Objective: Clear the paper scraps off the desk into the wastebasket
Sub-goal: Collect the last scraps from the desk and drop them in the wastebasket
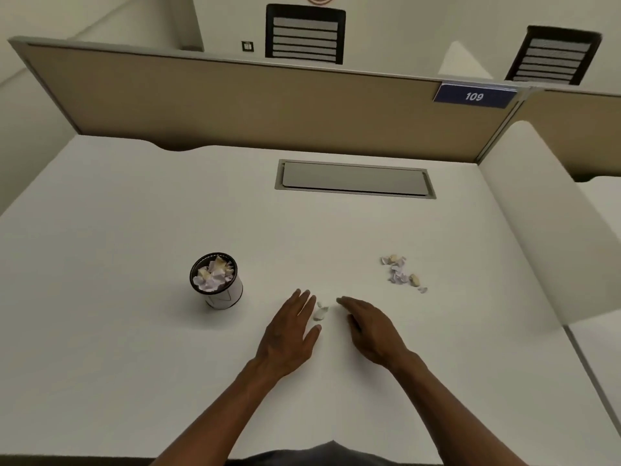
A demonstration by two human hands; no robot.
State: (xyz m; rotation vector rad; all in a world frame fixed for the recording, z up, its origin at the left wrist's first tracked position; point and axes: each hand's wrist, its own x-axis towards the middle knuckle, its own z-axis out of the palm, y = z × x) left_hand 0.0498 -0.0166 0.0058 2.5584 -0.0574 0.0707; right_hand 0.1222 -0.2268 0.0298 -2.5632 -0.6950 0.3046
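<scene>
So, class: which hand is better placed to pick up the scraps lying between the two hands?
Probably the left hand: the small scraps lie right beside its fingers, and it is nearer the wastebasket. The right hand sits slightly farther away.

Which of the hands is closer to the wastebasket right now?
Left. The left hand lies flat on the desk, a little right of the wastebasket and nearer the person. The right hand is farther right, beyond the left.

Count: two hands, left (289,334) and right (371,331). One wastebasket (216,280) left of the left hand, scraps inside uncountable. Two small paper scraps (321,311) between the hands. One loose cluster of scraps (401,272) beyond the right hand, roughly eight pieces; exact number unclear.
</scene>
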